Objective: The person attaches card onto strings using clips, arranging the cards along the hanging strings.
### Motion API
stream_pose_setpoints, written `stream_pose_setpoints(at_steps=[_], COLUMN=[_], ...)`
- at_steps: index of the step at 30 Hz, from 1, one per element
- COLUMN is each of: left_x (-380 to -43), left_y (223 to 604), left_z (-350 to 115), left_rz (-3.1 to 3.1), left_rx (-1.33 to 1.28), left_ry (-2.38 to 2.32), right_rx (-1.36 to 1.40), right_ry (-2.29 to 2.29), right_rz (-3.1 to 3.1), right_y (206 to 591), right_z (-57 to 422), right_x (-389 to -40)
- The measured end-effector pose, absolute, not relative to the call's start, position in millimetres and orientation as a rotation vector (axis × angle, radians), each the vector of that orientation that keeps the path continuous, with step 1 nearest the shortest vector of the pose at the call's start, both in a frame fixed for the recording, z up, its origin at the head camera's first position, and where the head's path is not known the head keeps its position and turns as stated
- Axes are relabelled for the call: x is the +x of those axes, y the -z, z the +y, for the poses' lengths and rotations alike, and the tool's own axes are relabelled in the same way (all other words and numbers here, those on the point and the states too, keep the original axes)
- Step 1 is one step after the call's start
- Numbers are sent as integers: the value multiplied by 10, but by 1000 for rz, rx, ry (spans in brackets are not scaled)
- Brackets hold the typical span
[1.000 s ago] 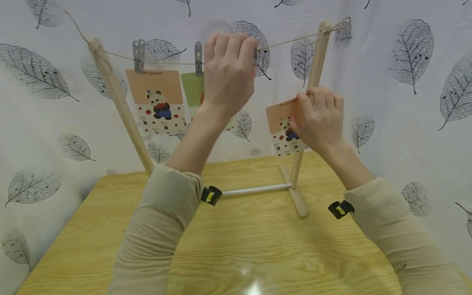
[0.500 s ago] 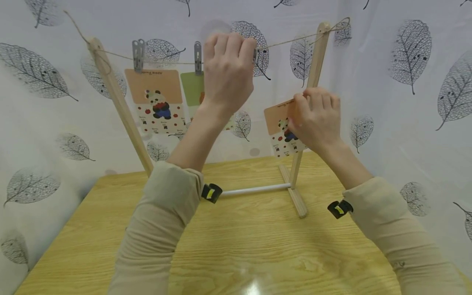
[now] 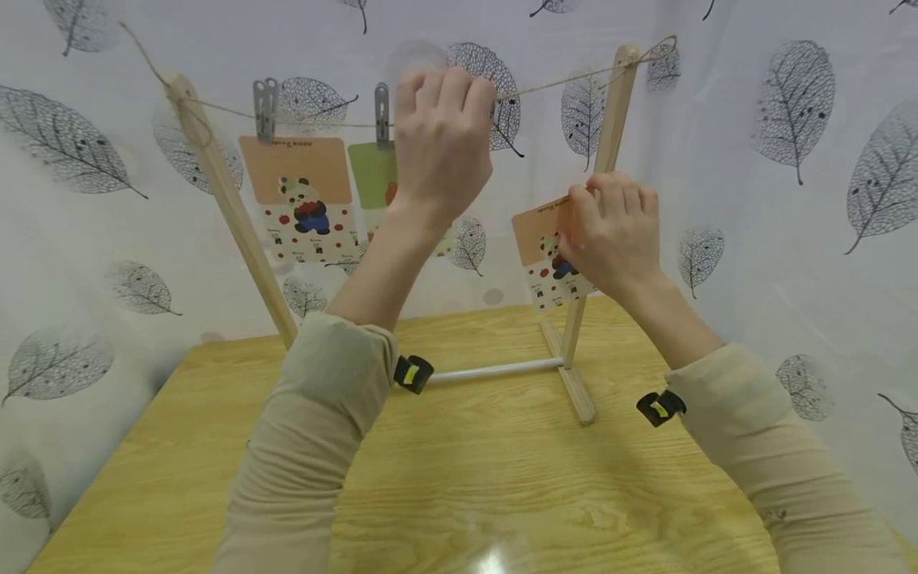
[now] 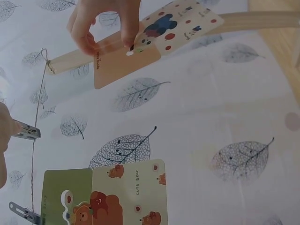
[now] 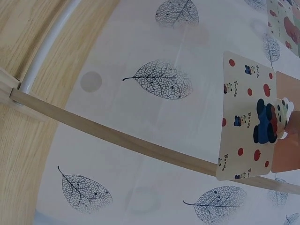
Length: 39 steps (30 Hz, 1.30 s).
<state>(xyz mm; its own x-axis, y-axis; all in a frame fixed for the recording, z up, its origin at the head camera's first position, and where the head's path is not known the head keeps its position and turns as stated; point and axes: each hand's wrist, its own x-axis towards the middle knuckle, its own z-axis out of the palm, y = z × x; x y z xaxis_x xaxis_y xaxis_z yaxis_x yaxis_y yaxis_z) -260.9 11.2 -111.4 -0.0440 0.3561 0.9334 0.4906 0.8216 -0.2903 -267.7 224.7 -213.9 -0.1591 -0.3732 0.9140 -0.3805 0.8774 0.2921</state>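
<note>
In the head view my left hand [image 3: 445, 151] is raised at the twine [image 3: 548, 84], fingers curled down over it. The left wrist view shows it pinching a grey clip [image 4: 28, 131] at the string. My right hand [image 3: 620, 231] holds an orange-and-cream panda card [image 3: 534, 231] by its upper part, tilted, below the line near the right post. Another panda card [image 3: 297, 167] hangs at the left under grey clips [image 3: 265, 108]. Beside it a green bear card [image 3: 371, 175], partly hidden by my left hand and arm, hangs from a grey clip [image 3: 382, 115].
The twine is tied between a left wooden post [image 3: 229, 199] and a right wooden post [image 3: 617, 119]. A white rod [image 3: 495, 370] joins the stand low down, above the wood-grain table [image 3: 459, 478]. A leaf-patterned curtain [image 3: 753, 263] covers the background.
</note>
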Motion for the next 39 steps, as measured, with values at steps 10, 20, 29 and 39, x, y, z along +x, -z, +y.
stream_pose_setpoints(at_steps=[10,20,29,39], left_x=[-2637,-2644,-2647,-2625], left_y=[1091,1066,1051,1043], left_z=[171,196,250,301], left_rz=[-1677,-1782,-1842,-1846], left_rx=[-662,-644,-615,-606], left_ry=[67,47,23,-5], right_rx=[574,561,533,524], right_ry=[-4,24,23,32], right_rz=[-1777,-1757,-1756,-1753], right_y=[2119,2076,2043,2003], right_z=[2244,2196,2183,2151], right_x=[-2690,-2685,-2709,-2729])
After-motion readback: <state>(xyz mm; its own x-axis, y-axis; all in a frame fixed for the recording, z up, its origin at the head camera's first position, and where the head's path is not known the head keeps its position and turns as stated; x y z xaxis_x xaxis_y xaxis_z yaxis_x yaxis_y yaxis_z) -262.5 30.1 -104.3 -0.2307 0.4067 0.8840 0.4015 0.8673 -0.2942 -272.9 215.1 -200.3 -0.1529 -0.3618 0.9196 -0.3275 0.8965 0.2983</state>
